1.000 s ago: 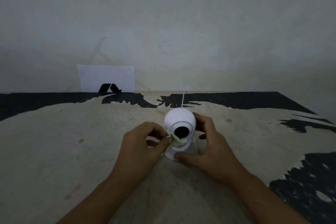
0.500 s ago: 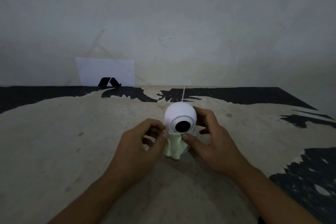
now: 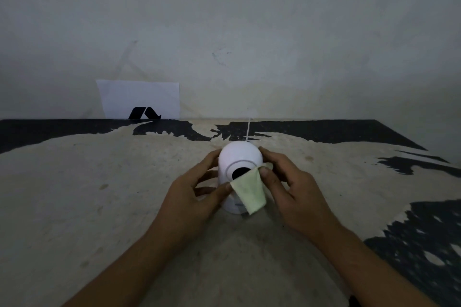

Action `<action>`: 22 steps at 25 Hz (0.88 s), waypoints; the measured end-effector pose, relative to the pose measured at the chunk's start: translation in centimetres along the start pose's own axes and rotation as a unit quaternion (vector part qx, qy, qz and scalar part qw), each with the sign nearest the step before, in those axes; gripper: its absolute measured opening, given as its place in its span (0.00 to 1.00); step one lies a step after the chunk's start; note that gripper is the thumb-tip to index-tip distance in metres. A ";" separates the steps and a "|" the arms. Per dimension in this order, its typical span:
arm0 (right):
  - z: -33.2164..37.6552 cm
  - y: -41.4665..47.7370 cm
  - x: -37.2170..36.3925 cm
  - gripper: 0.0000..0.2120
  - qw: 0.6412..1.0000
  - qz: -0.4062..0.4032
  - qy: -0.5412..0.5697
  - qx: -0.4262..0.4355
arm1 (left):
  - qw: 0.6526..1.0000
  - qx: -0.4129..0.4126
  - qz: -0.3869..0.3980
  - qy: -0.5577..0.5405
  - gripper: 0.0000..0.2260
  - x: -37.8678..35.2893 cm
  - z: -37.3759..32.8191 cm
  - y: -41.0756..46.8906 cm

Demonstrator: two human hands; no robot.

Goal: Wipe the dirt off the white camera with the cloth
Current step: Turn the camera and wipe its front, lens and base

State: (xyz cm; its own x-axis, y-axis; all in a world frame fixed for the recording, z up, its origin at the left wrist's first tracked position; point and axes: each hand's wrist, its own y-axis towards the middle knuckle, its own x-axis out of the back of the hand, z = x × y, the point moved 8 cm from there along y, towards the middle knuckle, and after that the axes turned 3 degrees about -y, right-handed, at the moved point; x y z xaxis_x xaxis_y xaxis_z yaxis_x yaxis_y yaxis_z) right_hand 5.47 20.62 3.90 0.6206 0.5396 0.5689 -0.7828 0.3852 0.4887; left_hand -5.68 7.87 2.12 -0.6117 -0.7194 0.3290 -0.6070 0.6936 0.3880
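The white camera, a round head with a black lens on a short base, stands upright at the middle of the table. A small pale green cloth hangs flat in front of its lower face and partly covers the lens. My left hand pinches the cloth's left corner, with its fingers curled by the camera's left side. My right hand pinches the cloth's upper right corner against the camera's right side.
The table has a worn beige top with black patches at the back and right. A white paper with a black mark leans on the wall at the back left. A thin white cord runs back from the camera.
The cloth was bunched under the lens in my left hand. My right hand took one corner, and now the cloth is spread out between both hands across the camera's front.
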 end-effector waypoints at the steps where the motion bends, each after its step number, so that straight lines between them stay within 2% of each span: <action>1: 0.1 0.0 0.4 0.19 1.000 -0.027 -0.004 0.000 | 1.000 0.003 -0.004 0.003 0.28 0.0 0.1 0.0; 5: 0.2 -0.1 2.0 0.24 0.986 -0.160 -0.033 -0.036 | 1.000 0.003 -0.015 -0.001 0.27 -0.1 0.1 -0.1; 7: 0.4 0.0 2.5 0.21 0.981 -0.189 -0.021 -0.031 | 1.000 -0.001 -0.016 0.003 0.27 -0.1 0.2 -0.1; 10: 0.5 0.4 2.5 0.11 0.990 -0.133 0.037 0.010 | 1.000 -0.006 -0.012 0.011 0.28 -0.1 0.5 0.0; 12: 0.4 0.3 2.6 0.08 0.993 -0.107 0.041 0.030 | 1.000 -0.011 -0.008 0.014 0.29 -0.2 0.6 0.1; 15: 0.8 0.0 3.1 0.07 0.988 -0.144 -0.014 0.062 | 1.000 -0.007 -0.013 0.018 0.29 -0.3 0.7 0.0; 18: 1.5 -0.3 2.9 0.11 0.980 -0.163 -0.067 0.095 | 0.999 -0.014 -0.021 0.025 0.29 -0.4 0.7 0.0; 20: 1.5 -0.2 2.5 0.15 0.979 -0.148 -0.087 0.110 | 0.999 -0.021 -0.018 0.030 0.29 -0.5 0.7 -0.1; 22: 1.1 -0.1 2.4 0.15 0.982 -0.126 -0.079 0.112 | 0.999 -0.022 -0.015 0.033 0.28 -0.6 0.7 -0.1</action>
State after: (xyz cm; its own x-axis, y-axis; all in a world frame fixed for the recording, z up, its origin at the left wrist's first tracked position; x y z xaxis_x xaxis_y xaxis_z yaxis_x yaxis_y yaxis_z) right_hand 7.10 21.03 5.89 0.8069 0.3175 0.4981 -0.5845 0.3078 0.7507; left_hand -5.63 8.22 1.27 -0.5579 -0.7419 0.3719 -0.6004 0.6702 0.4363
